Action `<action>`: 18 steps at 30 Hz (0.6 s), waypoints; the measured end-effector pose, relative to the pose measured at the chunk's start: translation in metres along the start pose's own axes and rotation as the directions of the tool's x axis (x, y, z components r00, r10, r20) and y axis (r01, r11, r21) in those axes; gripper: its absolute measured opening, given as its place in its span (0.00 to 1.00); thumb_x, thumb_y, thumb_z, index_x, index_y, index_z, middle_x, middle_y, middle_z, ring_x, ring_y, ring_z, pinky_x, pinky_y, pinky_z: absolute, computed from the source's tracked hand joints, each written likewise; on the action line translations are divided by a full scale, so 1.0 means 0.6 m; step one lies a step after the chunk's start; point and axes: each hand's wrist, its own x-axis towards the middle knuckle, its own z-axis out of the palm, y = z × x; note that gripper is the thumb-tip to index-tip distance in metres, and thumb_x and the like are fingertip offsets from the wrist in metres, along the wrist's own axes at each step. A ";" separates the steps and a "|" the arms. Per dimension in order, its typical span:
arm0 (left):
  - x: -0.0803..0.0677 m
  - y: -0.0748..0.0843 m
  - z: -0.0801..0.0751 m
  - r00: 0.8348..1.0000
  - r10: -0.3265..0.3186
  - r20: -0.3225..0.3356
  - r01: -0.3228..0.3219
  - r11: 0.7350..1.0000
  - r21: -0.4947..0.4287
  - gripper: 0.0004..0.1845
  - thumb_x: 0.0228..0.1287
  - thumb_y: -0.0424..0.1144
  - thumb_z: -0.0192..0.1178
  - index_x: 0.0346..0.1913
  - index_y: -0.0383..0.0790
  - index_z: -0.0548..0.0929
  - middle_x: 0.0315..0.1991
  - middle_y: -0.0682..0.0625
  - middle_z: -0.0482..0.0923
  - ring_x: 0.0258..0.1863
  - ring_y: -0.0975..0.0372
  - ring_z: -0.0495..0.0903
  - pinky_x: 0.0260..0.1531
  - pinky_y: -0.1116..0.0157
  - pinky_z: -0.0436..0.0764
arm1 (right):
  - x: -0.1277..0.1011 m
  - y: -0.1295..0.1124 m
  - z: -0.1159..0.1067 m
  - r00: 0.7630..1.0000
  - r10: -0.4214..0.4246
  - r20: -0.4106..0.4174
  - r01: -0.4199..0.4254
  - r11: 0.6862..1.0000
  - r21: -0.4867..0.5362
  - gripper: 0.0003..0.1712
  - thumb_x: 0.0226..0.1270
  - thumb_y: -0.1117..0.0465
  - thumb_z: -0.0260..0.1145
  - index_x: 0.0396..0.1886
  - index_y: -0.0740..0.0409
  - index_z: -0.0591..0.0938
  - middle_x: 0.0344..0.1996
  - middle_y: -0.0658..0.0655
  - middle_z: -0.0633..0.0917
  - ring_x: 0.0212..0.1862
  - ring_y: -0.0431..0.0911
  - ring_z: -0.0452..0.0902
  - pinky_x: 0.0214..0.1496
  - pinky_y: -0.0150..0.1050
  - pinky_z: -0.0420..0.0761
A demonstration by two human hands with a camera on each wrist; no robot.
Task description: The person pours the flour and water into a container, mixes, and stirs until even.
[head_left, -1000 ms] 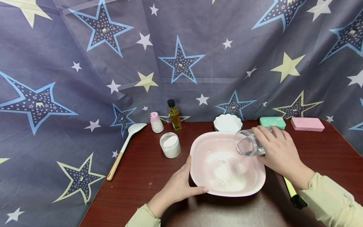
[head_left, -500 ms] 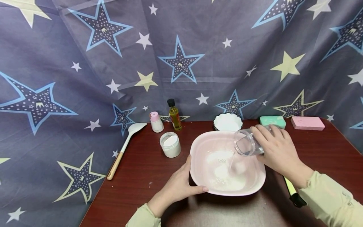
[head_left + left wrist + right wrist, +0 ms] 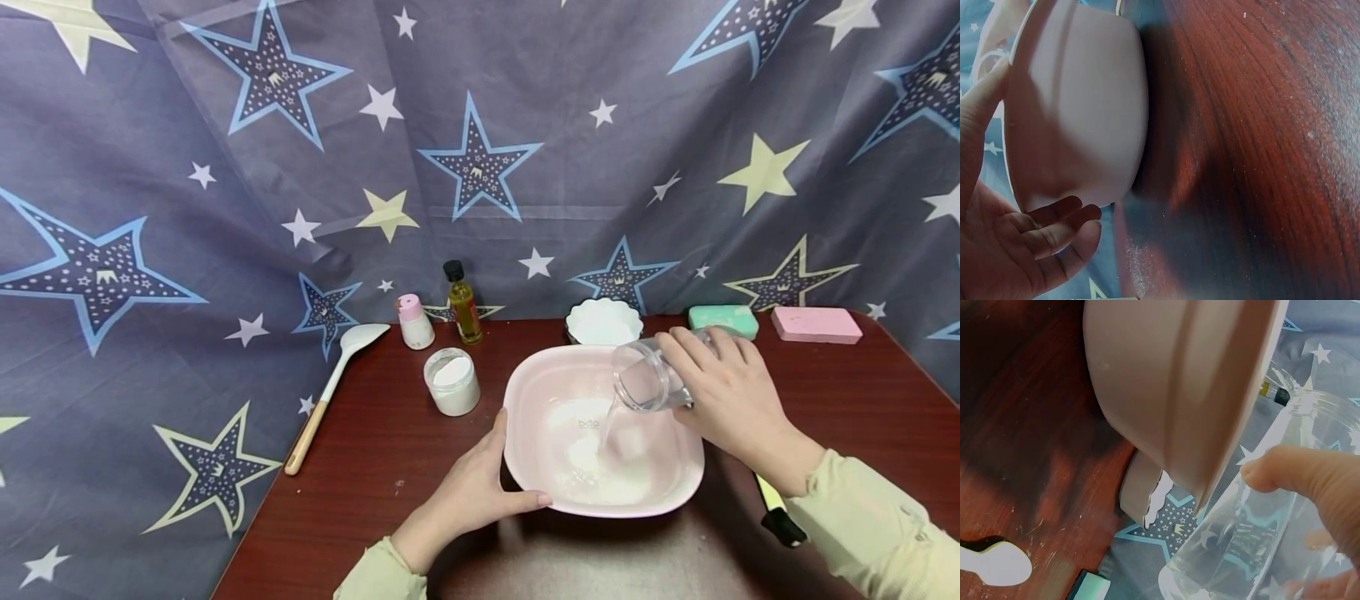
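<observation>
Pink bowl (image 3: 678,487) sits mid-worktop (image 3: 360,492) with white powder in the bottom, and a clear glass (image 3: 643,382) is tipped over its far right rim, a thin stream of water running in, so this looks like the pouring step. Right hand (image 3: 731,400) has its fingers wrapped around the glass; left hand (image 3: 468,496) steadies the bowl's near left edge, thumb along the rim, fingers relaxed. Next up, I'd guess: empty the glass, set it down, and grab the white spoon (image 3: 333,379) over on the left.
</observation>
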 end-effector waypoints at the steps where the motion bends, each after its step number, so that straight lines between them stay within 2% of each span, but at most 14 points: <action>1: 0.000 0.000 0.000 1.000 0.001 0.000 -0.001 1.000 0.001 0.68 0.45 0.70 0.68 0.78 0.38 0.43 0.75 0.44 0.53 0.71 0.57 0.59 0.64 0.53 0.66 | 0.001 -0.001 0.000 1.000 -0.002 0.001 0.002 1.000 0.002 0.51 0.25 0.56 0.78 0.59 0.61 0.72 0.51 0.63 0.76 0.49 0.67 0.70 0.43 0.62 0.70; 18: 0.000 0.000 0.000 1.000 0.012 -0.010 -0.012 1.000 0.019 0.67 0.45 0.70 0.69 0.78 0.36 0.44 0.75 0.42 0.54 0.70 0.56 0.60 0.64 0.53 0.67 | 0.015 -0.017 -0.001 0.998 0.005 0.055 -0.005 1.000 0.010 0.54 0.24 0.56 0.81 0.60 0.60 0.71 0.53 0.64 0.75 0.53 0.68 0.67 0.49 0.63 0.67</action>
